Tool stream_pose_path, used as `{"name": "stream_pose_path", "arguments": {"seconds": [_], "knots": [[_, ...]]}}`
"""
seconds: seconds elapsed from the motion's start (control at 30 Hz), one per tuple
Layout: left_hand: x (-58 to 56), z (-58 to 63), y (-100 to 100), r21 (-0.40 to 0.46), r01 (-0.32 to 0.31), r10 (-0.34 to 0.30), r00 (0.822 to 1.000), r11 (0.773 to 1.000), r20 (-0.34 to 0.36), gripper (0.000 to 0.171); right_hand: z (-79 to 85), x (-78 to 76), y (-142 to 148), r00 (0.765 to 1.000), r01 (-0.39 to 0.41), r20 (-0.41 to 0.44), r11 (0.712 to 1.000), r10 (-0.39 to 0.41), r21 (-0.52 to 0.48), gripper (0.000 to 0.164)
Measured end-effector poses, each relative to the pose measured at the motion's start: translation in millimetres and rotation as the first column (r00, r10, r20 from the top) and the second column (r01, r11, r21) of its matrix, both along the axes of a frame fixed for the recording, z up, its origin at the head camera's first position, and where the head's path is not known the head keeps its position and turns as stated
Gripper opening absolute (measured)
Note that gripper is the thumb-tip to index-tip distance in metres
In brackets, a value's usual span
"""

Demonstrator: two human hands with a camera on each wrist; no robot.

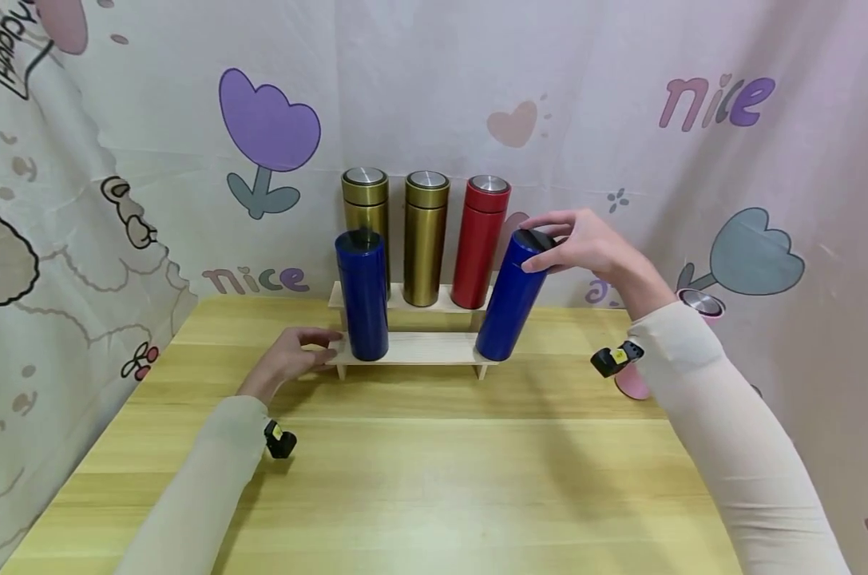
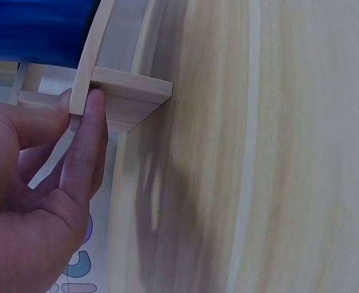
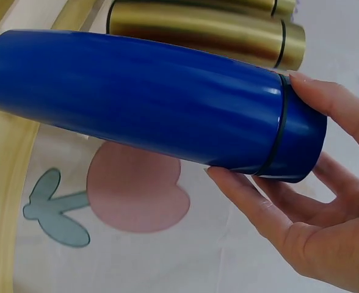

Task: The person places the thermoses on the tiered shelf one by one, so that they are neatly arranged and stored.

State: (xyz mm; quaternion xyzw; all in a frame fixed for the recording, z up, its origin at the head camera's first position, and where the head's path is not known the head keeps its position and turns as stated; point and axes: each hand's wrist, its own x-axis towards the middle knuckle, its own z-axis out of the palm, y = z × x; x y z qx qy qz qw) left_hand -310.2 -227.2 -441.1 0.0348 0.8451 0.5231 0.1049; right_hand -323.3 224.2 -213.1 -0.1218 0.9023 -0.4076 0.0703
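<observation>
My right hand [image 1: 580, 243] grips a blue thermos flask [image 1: 514, 295] by its dark-topped cap, thumb on one side and fingers on the other. The flask leans to the right, its base at the right end of the lower shelf of a wooden two-step rack [image 1: 434, 349]. Whether the base touches the shelf I cannot tell. With thumb and fingers, my left hand [image 2: 45, 177] pinches the left end of that lower shelf. Another blue flask [image 1: 362, 299] stands upright near this end. Behind, on the upper step, stand two gold flasks [image 1: 425, 239] and a red flask [image 1: 481, 243].
A pink flask [image 1: 631, 383] stands on the wooden table [image 1: 434, 471] at the right, partly hidden by my right forearm. A printed curtain [image 1: 405, 80] hangs behind the rack and along the sides of the table.
</observation>
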Motion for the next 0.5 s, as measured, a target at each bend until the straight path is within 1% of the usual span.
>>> {"name": "stream_pose_path", "arguments": {"seconds": [0.1,0.27,0.4,0.5], "knots": [[1.7,-3.5,1,0.017,-0.004,0.004,1.0,1.0,0.003,0.045,-3.6,1.2,-10,1.0,-0.016,-0.004,1.0,0.016,-0.007,0.064],[0.7,-5.4,-2,0.02,-0.014,0.014,1.0,1.0,0.005,0.044,-6.1,0.3,-25,0.999,-0.05,-0.022,0.998,0.049,-0.038,0.064],[0.2,-5.9,-2,0.021,-0.013,0.013,1.0,1.0,0.003,0.045,-10.8,-1.6,-37,0.998,-0.053,-0.029,0.996,0.051,-0.069,0.062],[1.1,-5.4,-1,0.019,-0.014,0.014,1.0,1.0,0.004,0.045,-14.0,-1.5,-45,0.998,-0.047,-0.045,0.996,0.044,-0.072,0.061]]}}
